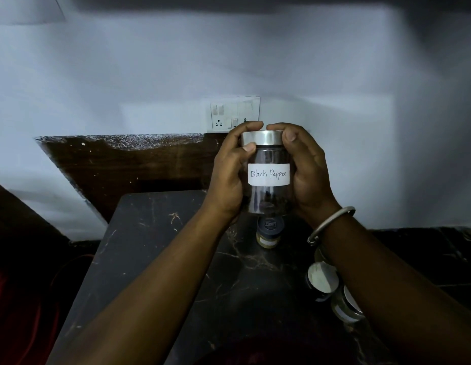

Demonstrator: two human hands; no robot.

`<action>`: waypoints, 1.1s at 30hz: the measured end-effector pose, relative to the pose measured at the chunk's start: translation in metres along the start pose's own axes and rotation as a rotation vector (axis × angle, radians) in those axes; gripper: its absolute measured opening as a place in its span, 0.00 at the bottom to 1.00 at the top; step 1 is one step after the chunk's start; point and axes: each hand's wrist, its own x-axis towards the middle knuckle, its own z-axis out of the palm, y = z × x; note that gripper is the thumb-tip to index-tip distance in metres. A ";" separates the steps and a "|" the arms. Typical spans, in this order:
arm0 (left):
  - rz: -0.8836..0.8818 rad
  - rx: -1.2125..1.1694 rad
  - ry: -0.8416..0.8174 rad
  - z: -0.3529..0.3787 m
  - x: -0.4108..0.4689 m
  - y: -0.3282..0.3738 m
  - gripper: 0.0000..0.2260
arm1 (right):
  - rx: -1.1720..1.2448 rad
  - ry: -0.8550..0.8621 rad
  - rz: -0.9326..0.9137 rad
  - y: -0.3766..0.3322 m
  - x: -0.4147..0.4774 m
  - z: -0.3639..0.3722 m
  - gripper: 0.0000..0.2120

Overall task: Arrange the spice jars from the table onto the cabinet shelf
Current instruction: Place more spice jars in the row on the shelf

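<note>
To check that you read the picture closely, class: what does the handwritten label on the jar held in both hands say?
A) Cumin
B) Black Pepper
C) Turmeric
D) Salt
B: the white label on the jar, which the left hand and right hand hold, reads "Black Pepper".

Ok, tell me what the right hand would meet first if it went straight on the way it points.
Carried forward along its forearm's line, the right hand, gripping the Black Pepper jar, would probably meet the wall by the switchboard first. Nothing shows between, though depth is unclear.
</note>
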 end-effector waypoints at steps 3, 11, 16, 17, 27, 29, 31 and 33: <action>-0.009 -0.010 0.002 0.000 0.000 0.001 0.18 | 0.022 0.011 0.004 -0.001 0.000 0.003 0.12; 0.001 -0.015 0.016 0.003 0.001 0.013 0.19 | 0.050 -0.003 -0.008 -0.011 0.003 0.010 0.10; 0.018 -0.044 0.010 0.014 0.002 0.038 0.17 | 0.068 0.003 -0.019 -0.034 0.007 0.021 0.13; 0.026 -0.052 0.001 0.016 0.003 0.044 0.17 | 0.072 0.000 -0.034 -0.041 0.007 0.023 0.13; 0.108 -0.148 -0.113 0.028 0.001 0.084 0.15 | 0.012 -0.055 -0.155 -0.084 0.007 0.040 0.13; 0.110 -0.147 -0.117 0.028 0.003 0.085 0.15 | 0.023 -0.054 -0.151 -0.085 0.009 0.042 0.12; 0.114 -0.148 -0.113 0.026 0.007 0.087 0.15 | 0.030 -0.060 -0.141 -0.086 0.013 0.044 0.12; 0.126 -0.122 -0.122 0.024 0.014 0.092 0.16 | 0.017 -0.084 -0.140 -0.089 0.019 0.045 0.11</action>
